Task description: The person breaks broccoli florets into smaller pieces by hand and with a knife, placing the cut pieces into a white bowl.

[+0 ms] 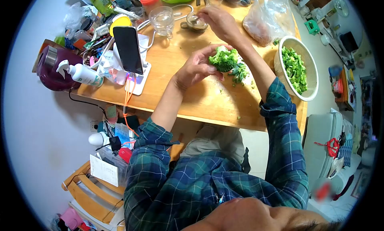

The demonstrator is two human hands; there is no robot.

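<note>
My left hand (pixel 198 65) is closed around a green broccoli head (pixel 224 59), holding it above the table. More broccoli florets (pixel 241 73) and small green crumbs lie on the tabletop just right of it. Farther back, my right hand (pixel 219 22) reaches over a small glass cup (pixel 195 24) with a handle. Its fingers are bent together at the cup's mouth; whatever is between them is too small to make out. Right of my right forearm stands a cream perforated basket (pixel 313 77) holding many cut green pieces (pixel 294 70).
The wooden table (pixel 192 105) also bears a clear glass mug (pixel 162 22), a phone (pixel 128 50) on a stand, a pump bottle (pixel 83 74), a purple kettle (pixel 58 71) and a plastic bag (pixel 266 21). Cables run along the left side. A wooden chair (pixel 90 193) stands lower left.
</note>
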